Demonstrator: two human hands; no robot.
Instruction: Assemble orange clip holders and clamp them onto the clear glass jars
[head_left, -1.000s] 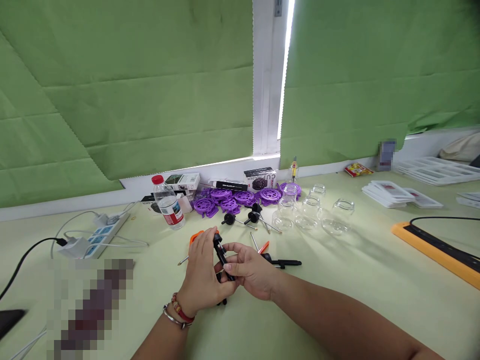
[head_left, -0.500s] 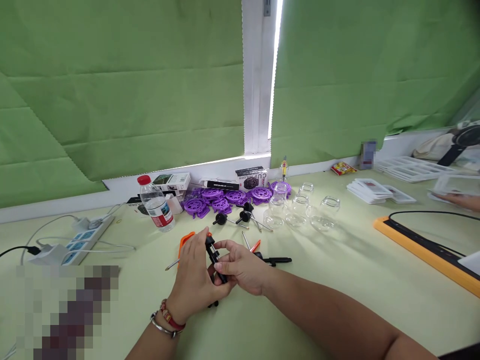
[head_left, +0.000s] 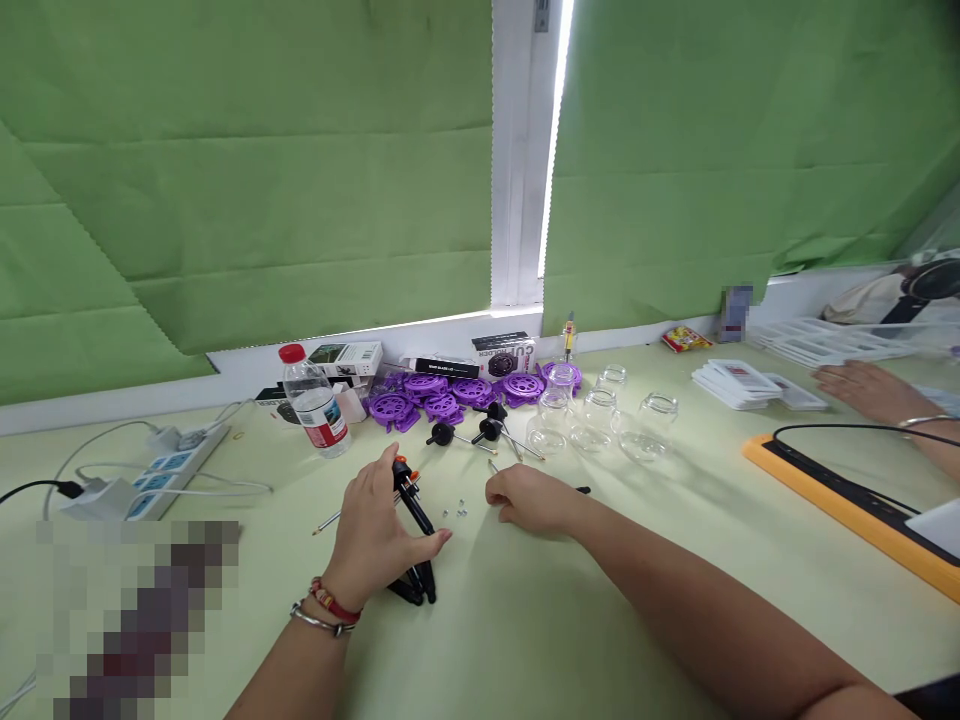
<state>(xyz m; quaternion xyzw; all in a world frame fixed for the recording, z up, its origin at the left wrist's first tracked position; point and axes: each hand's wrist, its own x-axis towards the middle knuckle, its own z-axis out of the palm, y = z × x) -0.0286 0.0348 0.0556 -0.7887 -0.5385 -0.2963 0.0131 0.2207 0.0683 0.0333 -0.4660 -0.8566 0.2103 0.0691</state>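
Observation:
My left hand (head_left: 379, 525) is curled round a black piece with long slim legs and an orange tip (head_left: 417, 512). Its fingers are at the top, while the thumb sticks out past the legs, whose lower ends point down towards the table. My right hand (head_left: 529, 498) is at the table top, fingertips bent down and together; what they hold, if anything, is hidden. Several tiny shiny bits (head_left: 461, 509) lie between my hands. A black rod end (head_left: 583, 490) shows behind my right wrist, and a thin metal rod (head_left: 326, 522) lies left of my left hand.
Behind are purple round plastic parts (head_left: 442, 406), black knobs with metal rods (head_left: 491, 428), clear glass jars (head_left: 599, 411) and a water bottle (head_left: 319, 412). A power strip (head_left: 176, 473) is left; an orange-edged bar (head_left: 847, 515) and another person's hand (head_left: 862, 388) are right.
My right hand has let go of the black piece and moved right, down to the table. My left hand keeps the piece, now slightly further left. The tiny bits are uncovered.

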